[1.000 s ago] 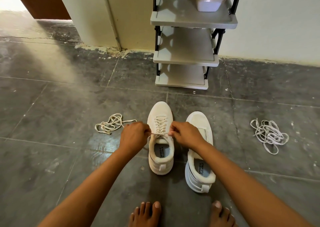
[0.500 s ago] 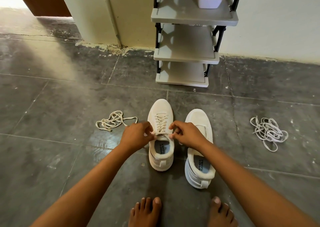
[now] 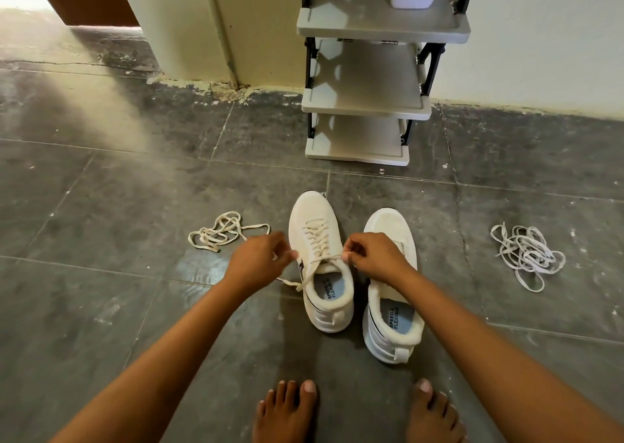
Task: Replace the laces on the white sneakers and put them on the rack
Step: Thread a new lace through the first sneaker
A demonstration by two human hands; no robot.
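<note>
On the floor before the rack (image 3: 366, 110), left hand (image 3: 258, 260) and right hand (image 3: 374, 257) each pinch a lace end (image 3: 320, 259) over the laced sneaker (image 3: 320, 260). Unlacing seems underway; next, pulling the ends free.

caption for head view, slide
Both hands pinch the lace on the left sneaker; rack behind.
</note>
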